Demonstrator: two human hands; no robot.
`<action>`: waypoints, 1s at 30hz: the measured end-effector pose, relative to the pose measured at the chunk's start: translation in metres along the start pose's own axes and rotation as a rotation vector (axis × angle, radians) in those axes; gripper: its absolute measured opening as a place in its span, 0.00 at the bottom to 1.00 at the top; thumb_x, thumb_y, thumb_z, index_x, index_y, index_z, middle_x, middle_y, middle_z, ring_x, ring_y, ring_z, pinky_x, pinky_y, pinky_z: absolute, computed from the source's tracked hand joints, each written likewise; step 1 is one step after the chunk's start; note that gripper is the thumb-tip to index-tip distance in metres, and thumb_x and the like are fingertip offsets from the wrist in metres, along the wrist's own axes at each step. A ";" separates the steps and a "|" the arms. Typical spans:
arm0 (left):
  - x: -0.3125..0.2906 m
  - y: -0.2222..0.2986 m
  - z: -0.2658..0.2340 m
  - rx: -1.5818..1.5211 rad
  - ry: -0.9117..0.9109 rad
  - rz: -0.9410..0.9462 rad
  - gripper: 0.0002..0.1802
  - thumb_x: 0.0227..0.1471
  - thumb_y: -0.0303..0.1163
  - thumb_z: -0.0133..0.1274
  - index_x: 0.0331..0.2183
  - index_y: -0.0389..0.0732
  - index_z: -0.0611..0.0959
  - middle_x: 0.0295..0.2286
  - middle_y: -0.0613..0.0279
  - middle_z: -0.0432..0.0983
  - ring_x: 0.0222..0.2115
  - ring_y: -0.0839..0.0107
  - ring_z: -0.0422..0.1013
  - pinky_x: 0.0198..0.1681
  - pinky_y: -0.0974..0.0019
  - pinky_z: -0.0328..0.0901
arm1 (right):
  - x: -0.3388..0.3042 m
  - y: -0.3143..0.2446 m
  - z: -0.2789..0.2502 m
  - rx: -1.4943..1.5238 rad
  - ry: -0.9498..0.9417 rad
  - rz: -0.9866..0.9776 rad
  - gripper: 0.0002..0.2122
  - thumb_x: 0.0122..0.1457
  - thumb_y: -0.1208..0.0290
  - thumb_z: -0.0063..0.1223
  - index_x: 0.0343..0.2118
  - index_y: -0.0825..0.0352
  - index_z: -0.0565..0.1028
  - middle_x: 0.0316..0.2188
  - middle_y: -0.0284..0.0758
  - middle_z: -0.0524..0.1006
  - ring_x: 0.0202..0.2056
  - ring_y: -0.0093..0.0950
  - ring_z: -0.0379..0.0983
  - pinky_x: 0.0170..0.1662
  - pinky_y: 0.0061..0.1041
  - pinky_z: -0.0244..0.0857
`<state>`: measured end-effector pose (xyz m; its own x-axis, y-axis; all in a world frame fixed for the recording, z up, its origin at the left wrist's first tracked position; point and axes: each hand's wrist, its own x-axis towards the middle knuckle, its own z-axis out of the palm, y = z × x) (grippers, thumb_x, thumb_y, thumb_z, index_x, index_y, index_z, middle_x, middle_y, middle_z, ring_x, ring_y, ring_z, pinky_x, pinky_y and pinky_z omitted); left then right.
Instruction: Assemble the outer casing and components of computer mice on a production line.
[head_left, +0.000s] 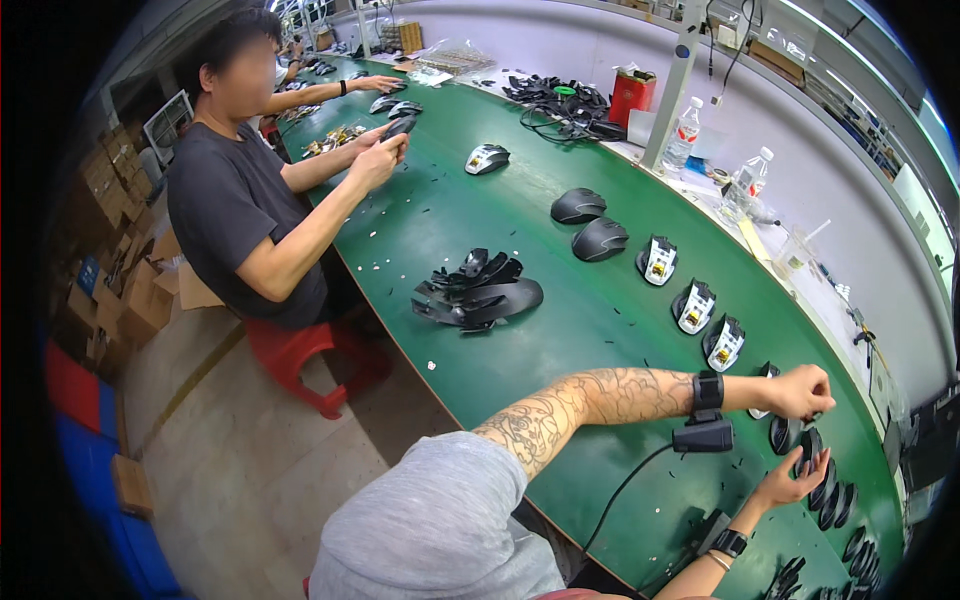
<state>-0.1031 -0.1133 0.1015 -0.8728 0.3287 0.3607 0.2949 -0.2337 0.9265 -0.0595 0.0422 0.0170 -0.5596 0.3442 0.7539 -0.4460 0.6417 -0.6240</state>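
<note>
At the right side of the green workbench, my left hand is closed, its fingers curled down. What they hold, if anything, is too small to make out. Just below it, my right hand has its fingers and thumb around a black computer mouse. Another black mouse lies between the two hands. Partly hidden behind my left wrist is an opened mouse with its white inside showing. More opened mice, such as this one, stand in a line farther up the bench.
Black plastic shell parts are heaped mid-bench. Two closed black mice sit beyond. A co-worker on a red stool holds a mouse at the left. Bottles line the back ledge. A cable hangs from my left wrist device.
</note>
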 end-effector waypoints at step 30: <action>-0.009 -0.068 -0.034 -0.083 -0.153 -0.108 0.11 0.53 0.33 0.50 0.32 0.34 0.77 0.27 0.60 0.75 0.27 0.75 0.73 0.31 0.71 0.69 | -0.005 -0.029 0.021 0.296 -0.261 0.206 0.29 0.38 0.87 0.61 0.48 0.71 0.66 0.45 0.37 0.66 0.44 0.31 0.69 0.46 0.28 0.68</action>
<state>-0.1286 -0.1313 0.0315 -0.8266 0.4895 0.2778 0.1645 -0.2618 0.9510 -0.0585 0.0073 0.0274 -0.7984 0.2359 0.5540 -0.4658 0.3409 -0.8166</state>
